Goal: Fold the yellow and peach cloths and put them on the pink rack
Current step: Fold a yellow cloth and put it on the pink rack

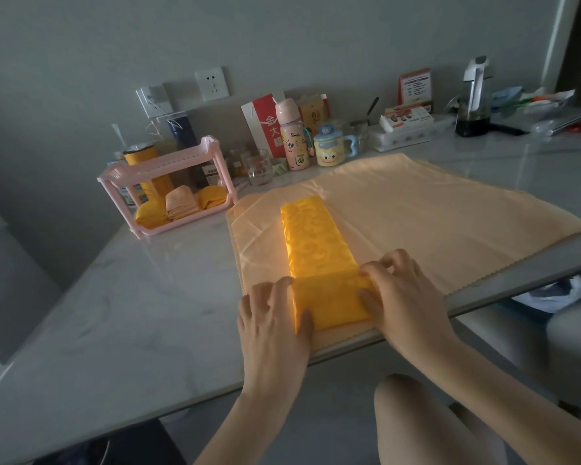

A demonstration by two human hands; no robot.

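Yellow cloth (316, 243) near-end sides hidden under left hand (275, 317), right hand (403, 297); red-topped card (415, 87) print too small to read.

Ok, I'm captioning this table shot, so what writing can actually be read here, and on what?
"金大", white on the red paper bag; a character below is half hidden.
"Smile", on the pink bottle; the word beside it is cut off.
The print on the desk card is too blurred to read.
The print on the white box is too blurred.
The print on the carton behind the bottle is too blurred.
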